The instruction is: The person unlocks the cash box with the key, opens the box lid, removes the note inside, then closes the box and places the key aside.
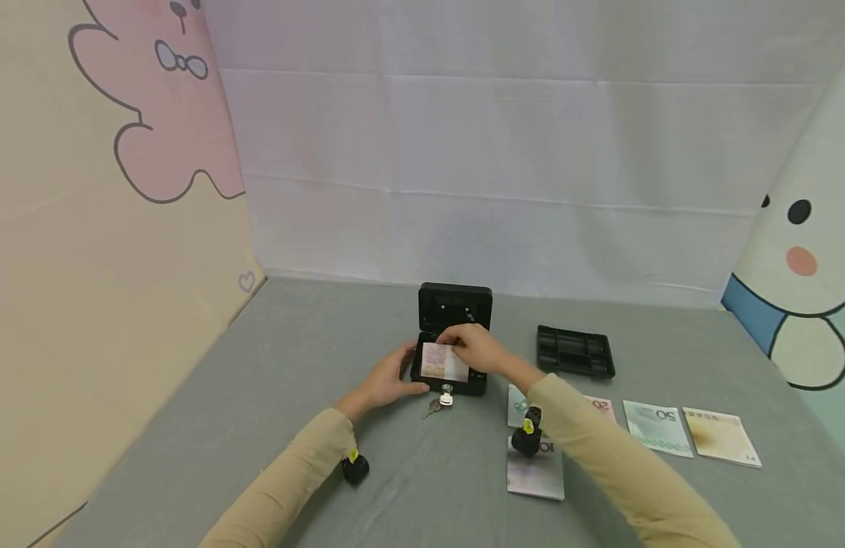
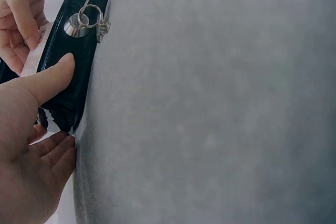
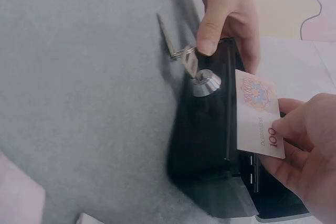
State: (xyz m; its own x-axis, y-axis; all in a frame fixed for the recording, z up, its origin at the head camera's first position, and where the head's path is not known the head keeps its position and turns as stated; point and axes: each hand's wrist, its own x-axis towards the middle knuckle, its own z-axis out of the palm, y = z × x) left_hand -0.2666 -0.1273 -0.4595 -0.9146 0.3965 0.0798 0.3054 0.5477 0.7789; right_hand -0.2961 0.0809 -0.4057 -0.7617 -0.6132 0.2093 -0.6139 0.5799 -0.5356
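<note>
A black cash box (image 1: 475, 387) stands on the table with its lid (image 1: 455, 301) raised at the back. My left hand (image 1: 387, 379) grips its front left corner, thumb pressed on the front wall and fingers along the side. Between thumb and fingers my right hand (image 3: 310, 150) pinches a reddish 100 banknote (image 3: 257, 114), which lies over the box's opening. Whether more notes are under it I cannot tell. A key sits in the silver lock (image 3: 207, 83) on the front, and a second key (image 1: 432, 408) hangs from its ring.
To the right of the box lies a black compartment tray (image 1: 573, 358). Nearer me on the right are several banknotes: a green 50 (image 1: 658, 428), a yellowish one (image 1: 722, 436), a purplish 10 (image 1: 535, 481), and others partly behind my right sleeve (image 1: 601, 449). A white cloth (image 1: 463, 175) hangs behind the table.
</note>
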